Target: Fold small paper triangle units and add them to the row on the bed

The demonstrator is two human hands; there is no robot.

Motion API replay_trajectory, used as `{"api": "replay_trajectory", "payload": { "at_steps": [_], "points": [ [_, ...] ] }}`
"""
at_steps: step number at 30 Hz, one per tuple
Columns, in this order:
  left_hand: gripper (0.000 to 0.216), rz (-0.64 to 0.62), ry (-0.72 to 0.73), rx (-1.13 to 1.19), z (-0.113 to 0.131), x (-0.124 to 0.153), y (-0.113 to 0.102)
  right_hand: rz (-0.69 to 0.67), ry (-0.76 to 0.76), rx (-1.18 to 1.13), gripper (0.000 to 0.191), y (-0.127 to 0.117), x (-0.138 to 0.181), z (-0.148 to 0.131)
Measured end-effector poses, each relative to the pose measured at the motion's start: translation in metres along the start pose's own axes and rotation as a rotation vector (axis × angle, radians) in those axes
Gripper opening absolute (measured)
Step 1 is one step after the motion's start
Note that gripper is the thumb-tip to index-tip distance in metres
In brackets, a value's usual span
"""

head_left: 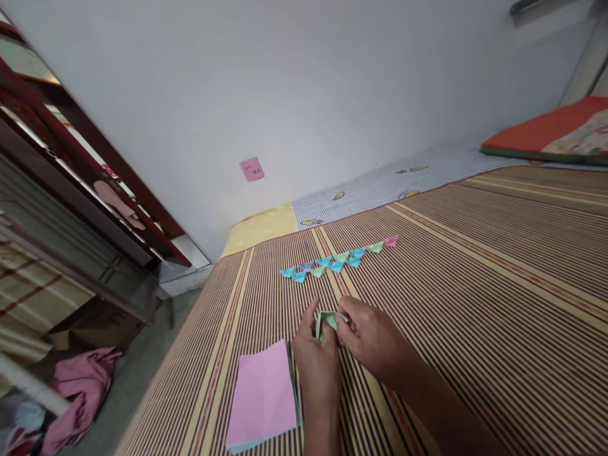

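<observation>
A partly folded piece of pale green paper [327, 318] is held between both hands above the striped mat. My left hand [317, 354] grips its left side, thumb and fingers closed around the fold. On the right edge, my right hand [368, 332] pinches the same paper. Beyond the hands lie small folded paper pieces [337, 266] in blue, green, purple and pink, set out in a slanting line that is partly doubled. Left of my left hand rests a stack of paper sheets [263, 396], pink on top with blue and darker edges below.
The striped mat [456, 285] covers the bed, with patterned cloth [351, 197] along the wall. A pink note [251, 169] is stuck to the wall. An orange cushion [527, 130] lies far right. Past the left edge, pink clothing [85, 386] sits low near the floor.
</observation>
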State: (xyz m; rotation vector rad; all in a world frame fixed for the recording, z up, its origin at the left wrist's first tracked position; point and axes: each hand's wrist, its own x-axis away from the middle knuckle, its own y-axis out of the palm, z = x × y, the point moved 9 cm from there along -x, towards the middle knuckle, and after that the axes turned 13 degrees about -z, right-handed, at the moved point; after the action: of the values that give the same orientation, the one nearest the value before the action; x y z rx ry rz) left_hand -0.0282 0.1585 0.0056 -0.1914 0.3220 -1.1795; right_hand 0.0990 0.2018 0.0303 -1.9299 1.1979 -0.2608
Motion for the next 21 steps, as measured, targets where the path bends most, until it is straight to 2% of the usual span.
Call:
{"api": "replay_trajectory", "payload": {
  "at_steps": [2, 6, 11, 16, 21],
  "points": [
    [0.042, -0.009, -0.010, 0.000, -0.001, -0.001, -0.001, -0.001, -0.035, -0.004, 0.020, 0.001, 0.000, -0.003],
    [0.035, 0.062, -0.007, -0.066, 0.000, 0.001, -0.011, 0.019, -0.120, 0.020, 0.017, 0.001, 0.002, -0.013],
    [0.033, 0.095, 0.000, -0.094, 0.002, 0.004, -0.013, 0.037, -0.229, 0.067, 0.016, 0.005, 0.005, -0.024],
    [0.033, 0.124, -0.016, -0.022, -0.001, 0.006, -0.017, 0.060, -0.275, 0.072, 0.018, 0.004, 0.006, -0.028],
    [0.044, -0.019, -0.022, 0.235, -0.004, 0.001, -0.007, 0.104, -0.181, -0.066, 0.011, -0.008, 0.005, -0.014]
  ]
}}
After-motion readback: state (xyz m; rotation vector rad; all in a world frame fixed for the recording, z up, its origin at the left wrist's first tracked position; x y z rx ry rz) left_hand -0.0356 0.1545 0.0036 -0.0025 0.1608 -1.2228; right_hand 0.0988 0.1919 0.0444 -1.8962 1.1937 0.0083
